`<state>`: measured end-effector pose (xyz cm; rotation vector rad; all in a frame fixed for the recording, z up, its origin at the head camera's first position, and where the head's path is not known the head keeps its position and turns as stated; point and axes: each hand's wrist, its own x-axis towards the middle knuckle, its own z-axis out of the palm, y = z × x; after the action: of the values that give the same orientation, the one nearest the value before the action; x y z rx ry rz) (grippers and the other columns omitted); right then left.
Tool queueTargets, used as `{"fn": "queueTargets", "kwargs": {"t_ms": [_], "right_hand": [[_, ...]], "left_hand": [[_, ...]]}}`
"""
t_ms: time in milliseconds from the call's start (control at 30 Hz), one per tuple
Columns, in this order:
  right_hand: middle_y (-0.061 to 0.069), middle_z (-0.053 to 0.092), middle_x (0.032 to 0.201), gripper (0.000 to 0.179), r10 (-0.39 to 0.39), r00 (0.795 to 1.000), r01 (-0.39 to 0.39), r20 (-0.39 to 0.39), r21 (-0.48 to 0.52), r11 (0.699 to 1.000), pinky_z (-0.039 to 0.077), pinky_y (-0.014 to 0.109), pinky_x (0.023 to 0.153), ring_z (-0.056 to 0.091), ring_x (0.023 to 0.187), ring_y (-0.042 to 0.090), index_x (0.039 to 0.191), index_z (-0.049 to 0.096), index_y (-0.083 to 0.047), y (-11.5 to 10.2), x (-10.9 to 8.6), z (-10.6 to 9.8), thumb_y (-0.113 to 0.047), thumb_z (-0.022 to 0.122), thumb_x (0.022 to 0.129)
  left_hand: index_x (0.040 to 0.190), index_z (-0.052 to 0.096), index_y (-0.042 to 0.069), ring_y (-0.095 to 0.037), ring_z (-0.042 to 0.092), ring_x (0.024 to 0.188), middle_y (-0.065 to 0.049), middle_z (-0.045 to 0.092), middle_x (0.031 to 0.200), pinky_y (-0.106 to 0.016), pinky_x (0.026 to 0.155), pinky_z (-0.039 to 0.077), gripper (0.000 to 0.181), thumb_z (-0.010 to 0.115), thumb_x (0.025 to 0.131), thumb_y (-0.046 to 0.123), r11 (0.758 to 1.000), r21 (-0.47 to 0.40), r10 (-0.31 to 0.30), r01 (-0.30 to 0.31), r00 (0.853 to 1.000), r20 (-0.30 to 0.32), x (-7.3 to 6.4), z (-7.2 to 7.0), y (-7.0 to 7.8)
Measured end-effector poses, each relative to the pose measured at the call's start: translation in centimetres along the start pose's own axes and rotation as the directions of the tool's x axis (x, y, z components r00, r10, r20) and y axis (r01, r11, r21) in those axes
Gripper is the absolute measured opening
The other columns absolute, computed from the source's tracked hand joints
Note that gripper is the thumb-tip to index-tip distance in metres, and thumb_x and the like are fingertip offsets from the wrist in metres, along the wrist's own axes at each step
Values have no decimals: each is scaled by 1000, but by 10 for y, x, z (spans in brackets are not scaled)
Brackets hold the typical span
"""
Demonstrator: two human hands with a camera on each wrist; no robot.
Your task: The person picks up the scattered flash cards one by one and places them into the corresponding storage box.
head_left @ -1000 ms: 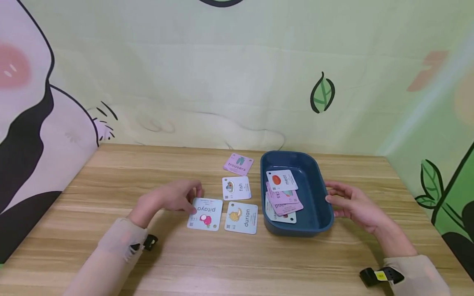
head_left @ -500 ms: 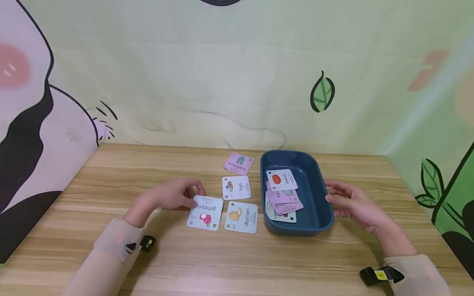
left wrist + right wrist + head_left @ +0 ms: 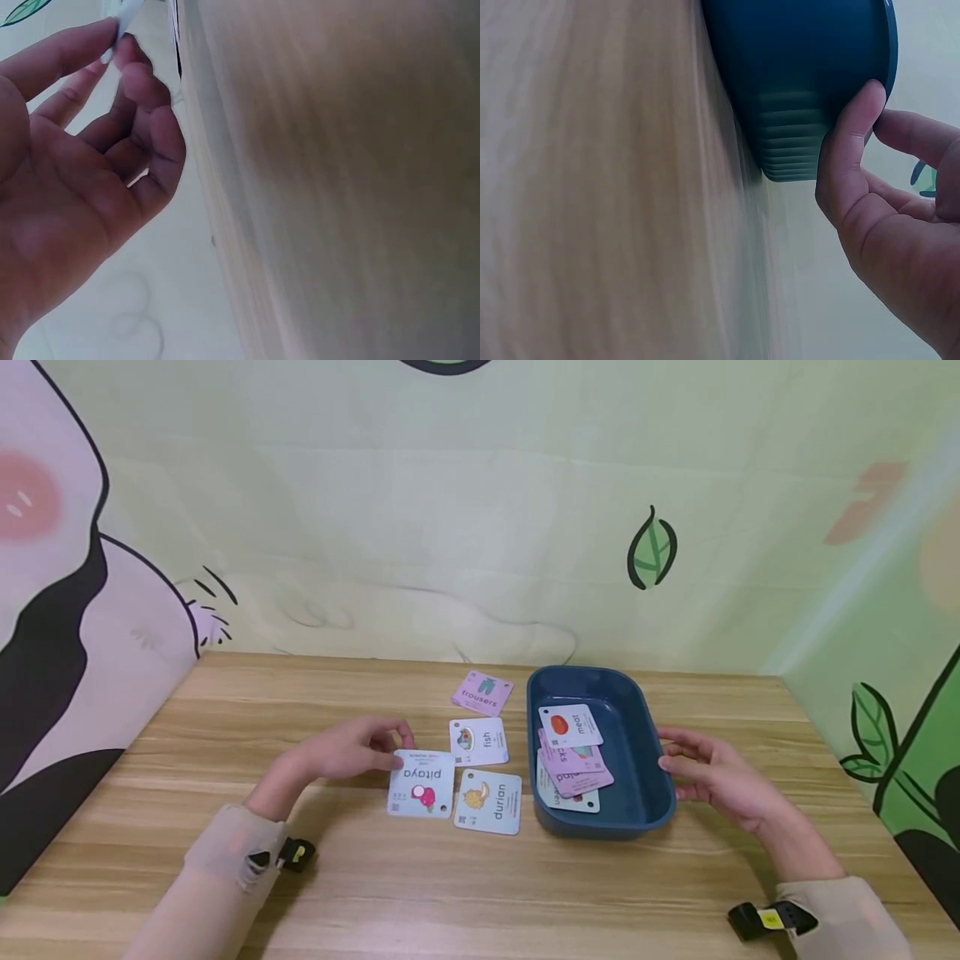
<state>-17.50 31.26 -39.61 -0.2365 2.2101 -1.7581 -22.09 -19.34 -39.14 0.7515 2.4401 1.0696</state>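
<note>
My left hand [image 3: 348, 750] pinches the top left corner of a pitaya picture card [image 3: 422, 783], tilted up above the table. The left wrist view has the card edge-on as a pale sliver [image 3: 124, 26] between thumb and fingertips. A durian card [image 3: 489, 802] lies just right of it, a fish card [image 3: 478, 741] behind that, and a trousers card [image 3: 483, 693] farthest back. On the right stands a dark blue bin [image 3: 603, 828]. My right hand [image 3: 723, 777] touches the bin's outer right side near the rim, its fingers loosely bent.
Inside the bin, a meat card [image 3: 573, 725] overlaps purple cards [image 3: 581, 783] and another white card, partly covered. The wooden table [image 3: 420, 885] ends at a printed wall cloth [image 3: 337, 527] at the back.
My left hand has raised the pitaya card and shifted it slightly back and right, turning it straighter. My right hand and the bin stay in place.
</note>
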Motion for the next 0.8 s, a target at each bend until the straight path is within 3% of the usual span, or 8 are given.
{"fn": "queueTargets", "kwargs": {"t_ms": [200, 433, 633, 800], "right_hand": [[20, 54, 120, 61, 6, 1000, -6, 2, 7, 1000, 59, 35, 78, 67, 92, 21, 154, 30, 11, 1, 0, 0, -12, 59, 105], [18, 55, 118, 60, 5, 1000, -5, 3, 12, 1000, 59, 34, 78, 68, 92, 21, 153, 30, 11, 0, 0, 0, -11, 59, 105], [19, 53, 120, 61, 2, 1000, -2, 1, 2, 1000, 59, 34, 78, 67, 93, 21, 153, 31, 11, 0, 0, 0, -12, 59, 105], [21, 54, 121, 61, 2, 1000, -2, 4, 4, 1000, 59, 35, 78, 67, 93, 22, 153, 31, 10, 0, 0, 0, -12, 60, 105]], "left_hand": [[113, 61, 9, -30, 65, 93, -8, 71, 98, -42, 85, 46, 17, 66, 97, 8, 992, -122, 20, -21, 1000, -13, -2, -1, 1], [115, 61, 9, -29, 62, 97, -10, 69, 102, -42, 86, 47, 19, 66, 97, 10, 978, -206, 30, -37, 999, -33, 0, 1, 4], [115, 62, 10, -32, 59, 98, -12, 67, 102, -44, 84, 47, 18, 66, 98, 12, 967, -251, 4, -35, 993, -121, 6, 9, 10], [117, 61, 9, -39, 56, 100, -13, 64, 102, -47, 87, 47, 19, 66, 99, 13, 948, -319, -51, -19, 977, -208, 12, 14, 22]]}}
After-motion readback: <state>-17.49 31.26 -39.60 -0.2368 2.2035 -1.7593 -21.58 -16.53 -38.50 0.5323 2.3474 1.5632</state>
